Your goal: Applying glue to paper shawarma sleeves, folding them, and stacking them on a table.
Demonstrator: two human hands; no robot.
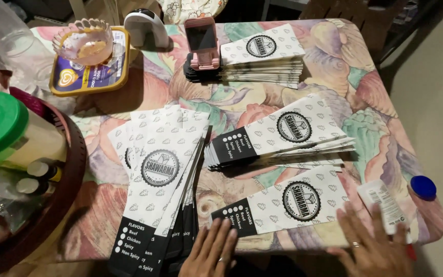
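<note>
Two hands: both lay flat and open at the near table edge, gripping nothing.
Left hand [212,250]: fingers spread, tips touching the black end of a single paper sleeve [282,205], likely pinning it so it would not slide.
Right hand [373,245]: palm down, fingertips at the sleeve's white end, a glue stick [387,207] just beside its fingers, its blue cap [423,186] lying apart.
Single sleeve: flat between both hands, just beyond the fingertips.
Fanned stack [157,179]: left of the left hand, overlapped, probably to keep each edge reachable.
Second fan [283,139]: directly behind the single sleeve.
Squared pile [262,60]: far side, beside a pink phone stand [202,42].
Floral tablecloth [334,61]: under everything.
</note>
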